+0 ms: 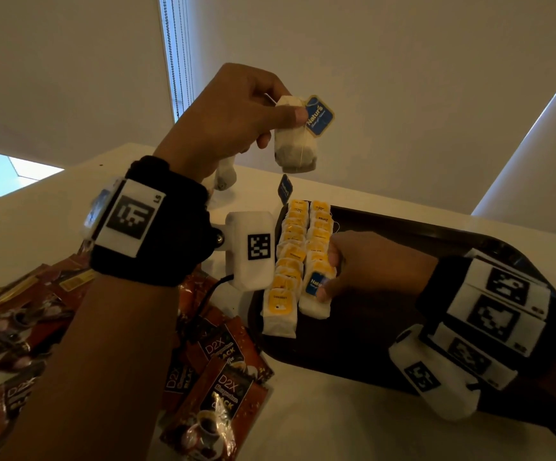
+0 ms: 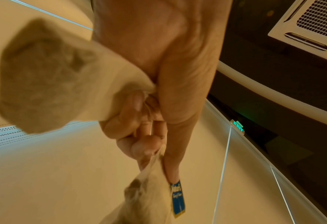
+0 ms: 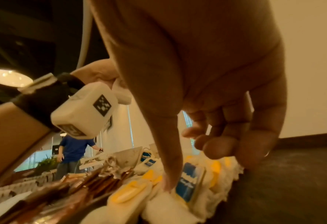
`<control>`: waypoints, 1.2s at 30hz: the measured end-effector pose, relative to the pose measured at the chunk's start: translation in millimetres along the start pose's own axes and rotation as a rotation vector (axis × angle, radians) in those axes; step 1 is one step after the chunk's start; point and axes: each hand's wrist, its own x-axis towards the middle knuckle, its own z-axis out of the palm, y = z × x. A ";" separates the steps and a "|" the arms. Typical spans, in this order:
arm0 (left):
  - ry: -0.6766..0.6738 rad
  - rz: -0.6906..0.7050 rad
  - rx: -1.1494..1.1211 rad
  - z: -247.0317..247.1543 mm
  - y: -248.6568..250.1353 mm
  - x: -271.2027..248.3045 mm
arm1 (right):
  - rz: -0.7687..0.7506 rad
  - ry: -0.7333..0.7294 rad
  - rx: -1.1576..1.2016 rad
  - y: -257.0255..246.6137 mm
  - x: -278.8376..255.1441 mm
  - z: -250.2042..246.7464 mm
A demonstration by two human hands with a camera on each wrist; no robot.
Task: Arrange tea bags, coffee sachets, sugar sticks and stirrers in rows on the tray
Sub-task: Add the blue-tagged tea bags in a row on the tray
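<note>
1. Left hand (image 1: 233, 114) is up high above the table, fingers curled, thumb and fingertips pinching the top of a tea bag (image 1: 295, 141) with a blue tag (image 1: 319, 115); the bag hangs below the grip.
2. The left wrist view shows that same hand also clutching a second tea bag (image 2: 43, 78) deeper in the palm, blurred and close to the lens.
3. Right hand (image 1: 366, 264) is down on the tray (image 1: 403, 247), thumb and fingers curled onto a blue-tagged tea bag (image 1: 315, 287) at the near end of the right-hand row.
4. Two rows of yellow-tagged tea bags (image 1: 291, 254) run side by side along the tray's left edge, overlapping like shingles.
5. Just beyond the tray's far corner, one more blue tag (image 1: 285, 189) stands over the white table (image 1: 320, 410), with loose tea bags (image 1: 225, 176) beside it.
6. Left of the tray, a heap of red-brown coffee sachets (image 1: 223, 371) lies spread on the table, under the left forearm.
7. In the right wrist view, a person in a blue top (image 3: 73, 149) stands far back.
</note>
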 end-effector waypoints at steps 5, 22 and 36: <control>-0.005 0.004 -0.003 1.0 1.0 -0.4 | -0.151 -0.124 -0.030 -9.5 -7.4 7.7; -0.020 -0.011 -0.018 -2.3 -0.3 -1.5 | -0.175 -0.138 -0.076 -4.1 14.7 9.3; -0.210 -0.072 0.034 -1.9 -2.8 -3.6 | -0.154 0.228 0.195 -1.0 -1.7 -21.0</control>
